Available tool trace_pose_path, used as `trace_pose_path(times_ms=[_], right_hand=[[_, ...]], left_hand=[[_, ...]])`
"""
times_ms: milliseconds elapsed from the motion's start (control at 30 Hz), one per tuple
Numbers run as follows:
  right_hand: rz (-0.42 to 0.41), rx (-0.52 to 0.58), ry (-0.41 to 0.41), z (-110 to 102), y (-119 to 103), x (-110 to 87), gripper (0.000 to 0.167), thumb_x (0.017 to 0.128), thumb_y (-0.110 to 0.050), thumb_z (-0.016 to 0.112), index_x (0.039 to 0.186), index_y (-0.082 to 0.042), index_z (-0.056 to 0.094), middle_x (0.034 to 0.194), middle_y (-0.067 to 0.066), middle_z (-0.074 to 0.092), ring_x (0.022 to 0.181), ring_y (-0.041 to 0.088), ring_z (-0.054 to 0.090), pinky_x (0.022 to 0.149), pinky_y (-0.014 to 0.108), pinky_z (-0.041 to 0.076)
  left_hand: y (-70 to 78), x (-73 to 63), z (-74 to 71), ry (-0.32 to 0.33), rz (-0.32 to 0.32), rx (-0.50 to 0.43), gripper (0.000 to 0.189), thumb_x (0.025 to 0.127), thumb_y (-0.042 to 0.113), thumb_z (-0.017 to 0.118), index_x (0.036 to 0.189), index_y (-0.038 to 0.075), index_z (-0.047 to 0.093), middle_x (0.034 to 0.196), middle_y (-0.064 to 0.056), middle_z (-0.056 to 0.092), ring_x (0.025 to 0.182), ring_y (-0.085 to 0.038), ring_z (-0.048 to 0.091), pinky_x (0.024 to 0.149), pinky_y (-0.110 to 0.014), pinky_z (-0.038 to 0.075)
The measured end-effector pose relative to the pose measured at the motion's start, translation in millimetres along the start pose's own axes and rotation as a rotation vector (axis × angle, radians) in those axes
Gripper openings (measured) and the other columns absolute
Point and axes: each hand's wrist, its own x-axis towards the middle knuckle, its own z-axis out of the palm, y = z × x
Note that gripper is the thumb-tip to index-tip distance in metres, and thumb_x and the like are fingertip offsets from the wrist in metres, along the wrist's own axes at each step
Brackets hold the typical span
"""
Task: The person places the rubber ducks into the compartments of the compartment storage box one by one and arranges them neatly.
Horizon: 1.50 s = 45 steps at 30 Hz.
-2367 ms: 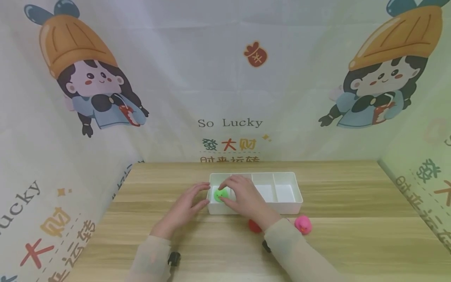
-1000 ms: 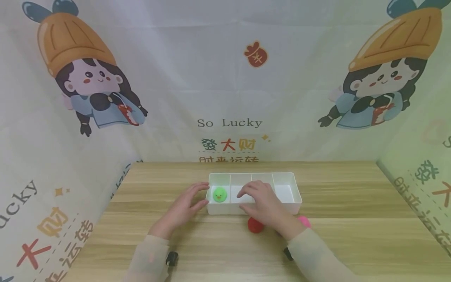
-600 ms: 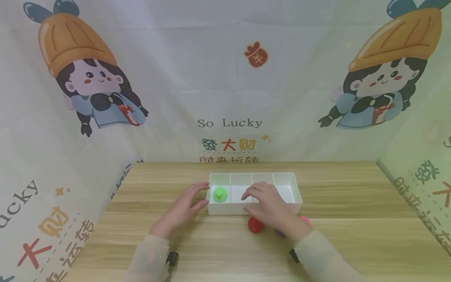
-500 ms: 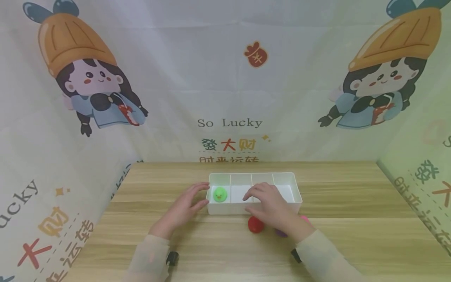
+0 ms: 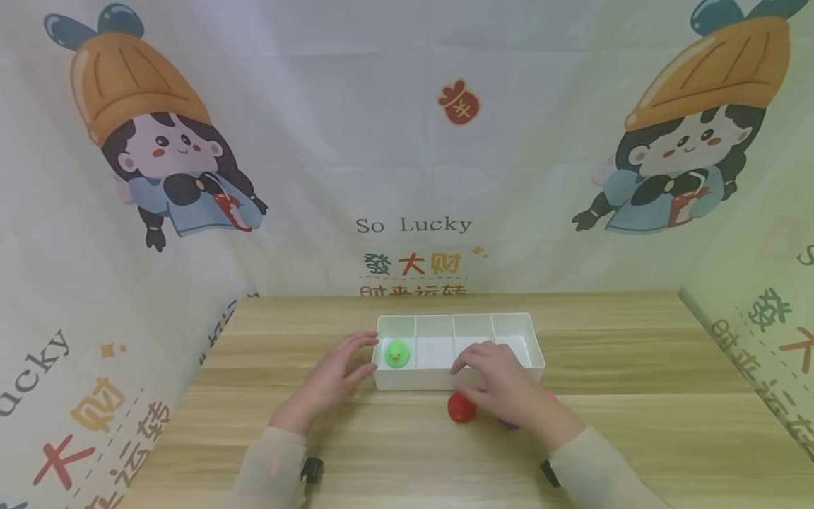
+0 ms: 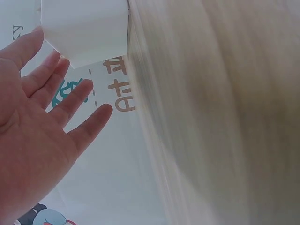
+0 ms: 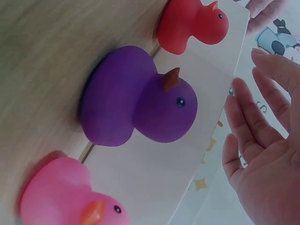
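A white divided box (image 5: 407, 380) stands on the table, a green rubber duck (image 5: 397, 353) in its leftmost compartment. At the box's left end, my left hand (image 5: 331, 371) rests its fingertips on the wall; the left wrist view shows the fingers spread beside the box end (image 6: 86, 28). My right hand (image 5: 502, 382) hovers over the box's front edge with loosely bent fingers, holding nothing. Below it sits a red rubber duck (image 5: 461, 408). A purple rubber duck (image 7: 122, 98) and a pink one (image 7: 58, 192) show in the right wrist view; in the head view my right hand and forearm mostly hide both.
The wooden table (image 5: 636, 424) runs back to a printed cloth backdrop (image 5: 540, 177), which also closes off both sides. The ducks outside the box stand in a row along its front wall.
My right hand has let go of the green duck in the left compartment, then drawn back rightward and toward me, above the ducks in front. My left hand has stayed at the box end.
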Motion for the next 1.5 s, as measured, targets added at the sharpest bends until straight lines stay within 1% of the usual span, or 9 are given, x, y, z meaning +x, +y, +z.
trace_pose_path(times_ms=[200, 367, 500, 733, 867, 1000, 1233, 1367, 1500], right_hand=[[0.008, -0.014, 0.008, -1.8, -0.5, -8.0, 0.022, 0.082, -0.020, 0.087, 0.099, -0.019, 0.073, 0.105, -0.006, 0.073, 0.105, 0.018, 0.065, 0.088, 0.041, 0.050], [0.029, -0.030, -0.025, -5.0, -4.1, -12.2, 0.026, 0.080, -0.023, 0.089, 0.100, -0.020, 0.073, 0.105, -0.006, 0.074, 0.104, 0.017, 0.065, 0.089, 0.039, 0.049], [0.052, -0.033, -0.066, -7.0, -6.3, -13.6, 0.025, 0.082, -0.024, 0.087, 0.102, -0.020, 0.073, 0.106, -0.007, 0.073, 0.103, 0.016, 0.065, 0.087, 0.036, 0.048], [0.048, -0.012, -0.121, -7.7, -8.9, -17.2, 0.023, 0.083, -0.020, 0.087, 0.102, -0.019, 0.074, 0.102, -0.008, 0.073, 0.093, 0.014, 0.066, 0.085, 0.035, 0.056], [0.034, -0.038, -0.127, -7.5, -10.7, -18.0, 0.023, 0.083, -0.020, 0.087, 0.102, -0.019, 0.074, 0.100, -0.007, 0.073, 0.092, 0.013, 0.065, 0.082, 0.035, 0.057], [0.045, -0.071, -0.129, -6.4, -12.4, -18.0, 0.025, 0.082, -0.023, 0.088, 0.102, -0.019, 0.074, 0.099, -0.007, 0.073, 0.092, 0.013, 0.065, 0.082, 0.034, 0.058], [0.086, -0.062, -0.168, -4.4, -17.3, -16.8, 0.033, 0.078, -0.034, 0.091, 0.101, -0.017, 0.074, 0.093, -0.005, 0.071, 0.086, 0.011, 0.060, 0.078, 0.030, 0.056], [0.093, -0.060, -0.190, -2.0, -19.9, -16.1, 0.032, 0.078, -0.034, 0.091, 0.099, -0.018, 0.072, 0.090, -0.006, 0.069, 0.083, 0.010, 0.058, 0.076, 0.029, 0.055], [0.090, -0.073, -0.203, 0.9, -18.6, -17.2, 0.032, 0.078, -0.033, 0.090, 0.099, -0.018, 0.072, 0.091, -0.007, 0.069, 0.084, 0.010, 0.058, 0.077, 0.029, 0.056]], left_hand=[[-1.3, -0.5, 1.2, 0.006, 0.000, -0.010, 0.048, 0.101, 0.018, 0.067, 0.145, 0.005, 0.054, 0.160, -0.013, 0.046, 0.151, -0.037, 0.039, 0.126, -0.058, 0.029], [-1.7, -1.2, 2.0, 0.004, -0.002, -0.003, 0.048, 0.101, 0.019, 0.066, 0.146, 0.005, 0.053, 0.161, -0.014, 0.045, 0.151, -0.037, 0.039, 0.126, -0.059, 0.029], [-0.7, -1.5, 1.4, 0.007, -0.006, -0.006, 0.048, 0.101, 0.019, 0.066, 0.146, 0.005, 0.053, 0.161, -0.014, 0.045, 0.151, -0.038, 0.039, 0.125, -0.059, 0.029], [-1.0, -1.6, 1.5, 0.002, -0.013, -0.018, 0.047, 0.102, 0.019, 0.066, 0.145, 0.006, 0.054, 0.160, -0.011, 0.046, 0.151, -0.035, 0.039, 0.126, -0.058, 0.031], [0.1, -1.8, 0.2, 0.000, -0.014, -0.024, 0.047, 0.102, 0.019, 0.066, 0.145, 0.006, 0.054, 0.160, -0.012, 0.046, 0.151, -0.035, 0.039, 0.126, -0.057, 0.031], [-0.1, -1.5, -0.1, -0.003, -0.009, -0.022, 0.047, 0.102, 0.019, 0.066, 0.145, 0.006, 0.054, 0.160, -0.013, 0.046, 0.152, -0.036, 0.038, 0.126, -0.058, 0.031], [0.3, -1.3, -1.0, -0.005, -0.002, -0.017, 0.047, 0.102, 0.020, 0.066, 0.145, 0.006, 0.053, 0.161, -0.013, 0.045, 0.152, -0.036, 0.038, 0.126, -0.058, 0.030], [0.2, -1.2, -0.5, 0.001, -0.003, -0.017, 0.048, 0.101, 0.018, 0.066, 0.145, 0.004, 0.053, 0.160, -0.013, 0.046, 0.151, -0.037, 0.038, 0.126, -0.058, 0.030], [-0.5, -0.4, 0.5, 0.006, -0.003, -0.022, 0.048, 0.101, 0.017, 0.067, 0.146, 0.005, 0.053, 0.160, -0.014, 0.046, 0.151, -0.037, 0.038, 0.126, -0.059, 0.030]])
